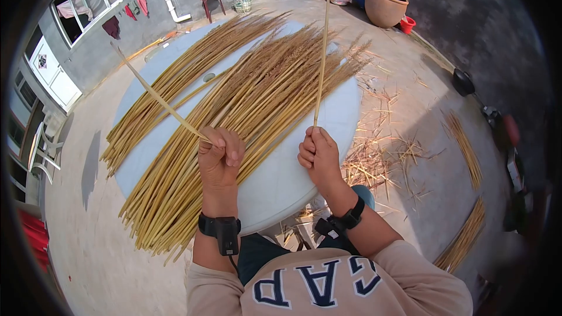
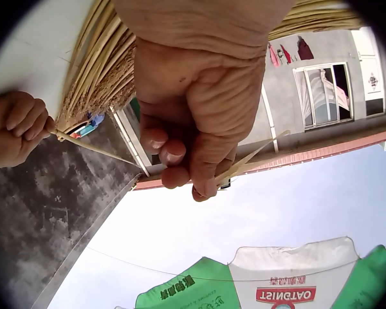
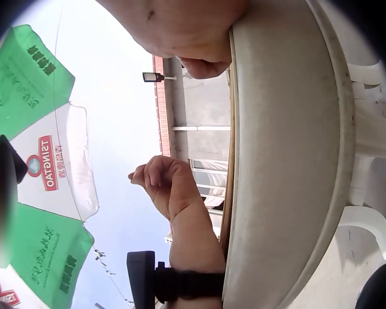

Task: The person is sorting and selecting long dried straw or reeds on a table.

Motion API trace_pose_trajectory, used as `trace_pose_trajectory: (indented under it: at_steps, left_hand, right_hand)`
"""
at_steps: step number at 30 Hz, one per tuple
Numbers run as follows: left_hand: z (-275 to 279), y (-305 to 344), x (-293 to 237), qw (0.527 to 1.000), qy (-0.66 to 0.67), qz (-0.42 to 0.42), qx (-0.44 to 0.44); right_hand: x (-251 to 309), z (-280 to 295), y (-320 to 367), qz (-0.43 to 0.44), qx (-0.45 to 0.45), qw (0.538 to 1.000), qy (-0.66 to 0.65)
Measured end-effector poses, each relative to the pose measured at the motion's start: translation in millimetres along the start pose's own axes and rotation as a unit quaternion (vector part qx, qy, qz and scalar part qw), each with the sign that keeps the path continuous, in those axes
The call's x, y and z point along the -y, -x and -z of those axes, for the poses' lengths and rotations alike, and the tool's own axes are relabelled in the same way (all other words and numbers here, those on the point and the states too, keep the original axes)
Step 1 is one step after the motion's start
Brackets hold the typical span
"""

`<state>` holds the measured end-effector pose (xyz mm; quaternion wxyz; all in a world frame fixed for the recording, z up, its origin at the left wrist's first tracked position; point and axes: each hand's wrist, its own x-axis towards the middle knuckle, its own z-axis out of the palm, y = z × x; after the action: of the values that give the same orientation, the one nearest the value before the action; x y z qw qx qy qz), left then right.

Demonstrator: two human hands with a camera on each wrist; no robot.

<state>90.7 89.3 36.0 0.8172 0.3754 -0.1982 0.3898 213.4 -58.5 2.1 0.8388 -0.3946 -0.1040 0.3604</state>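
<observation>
My left hand (image 1: 220, 161) pinches the lower end of a pale, flat leaf strip (image 1: 153, 92) that slants up to the left over the stalks. In the left wrist view, thumb and forefinger meet on that strip (image 2: 244, 161). The fingers of my right hand (image 1: 321, 155) curl round the bottom of a thin reed stalk (image 1: 322, 64), which stands nearly upright. A wide bundle of plumed reed stalks (image 1: 193, 164) lies across the table beneath my left hand. Beyond it lies a smaller bundle (image 1: 158, 90). The right wrist view hides most of the right hand's grip.
The round white table (image 1: 281, 190) is right in front of me. Broken straw (image 1: 380, 167) litters the concrete floor to its right. Two more bundles (image 1: 465, 149) lie on the floor at far right. A large clay pot (image 1: 385, 7) and a red stool (image 1: 212, 4) stand farther back.
</observation>
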Motion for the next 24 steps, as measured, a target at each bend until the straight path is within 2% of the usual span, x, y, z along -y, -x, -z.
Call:
trace_pose_trajectory:
  at_steps: [2, 3, 4, 5, 6, 8, 9, 10, 11, 12, 13, 17, 20, 24]
  left_hand:
    - [-4, 3, 2, 0.997, -0.012, 0.077, -0.002]
    - [-8, 4, 4, 0.997, -0.010, 0.078, -0.001]
    - [-14, 5, 7, 0.964, -0.144, 0.212, 0.074]
    - [-20, 7, 10, 0.890, -0.272, 0.336, 0.145]
    - [-26, 7, 13, 0.890, -0.273, 0.335, 0.144]
    - [-34, 6, 19, 0.822, -0.280, 0.408, 0.284]
    - [-36, 6, 20, 0.848, -0.307, 0.363, 0.232]
    - [-31, 6, 22, 0.849, -0.307, 0.363, 0.231]
    - [-23, 4, 24, 0.864, -0.364, 0.335, 0.089]
    - [-17, 3, 27, 0.858, -0.413, 0.299, -0.056]
    - [-16, 2, 28, 0.869, -0.408, 0.256, -0.108]
    - [-22, 4, 31, 0.883, -0.395, 0.188, -0.168]
    - [-19, 4, 31, 0.892, -0.381, 0.204, -0.132]
    - [-17, 5, 29, 0.890, -0.394, 0.200, -0.118]
  right_hand:
    - [0, 0, -1, -0.016, 0.019, 0.999, -0.043]
    - [1, -1, 1, -0.015, 0.018, 0.999, -0.041]
    - [1, -2, 2, -0.020, 0.042, 0.999, -0.010]
    - [1, -2, 4, -0.026, 0.067, 0.997, 0.022]
    - [1, -2, 4, -0.026, 0.068, 0.997, 0.023]
    - [-1, -2, 3, 0.008, 0.079, 0.988, 0.133]
    - [-5, 4, -1, 0.010, 0.085, 0.987, 0.134]
    - [-3, 3, 2, 0.010, 0.085, 0.987, 0.135]
    - [0, 0, 5, -0.004, 0.111, 0.983, 0.146]
    - [3, -1, 7, -0.020, 0.139, 0.978, 0.156]
    - [0, -1, 7, 0.009, 0.164, 0.964, 0.211]
    - [-1, -5, 10, 0.022, 0.187, 0.944, 0.272]
    - [-4, -3, 9, 0.003, 0.202, 0.942, 0.269]
    - [-9, -4, 8, 0.045, 0.184, 0.931, 0.313]
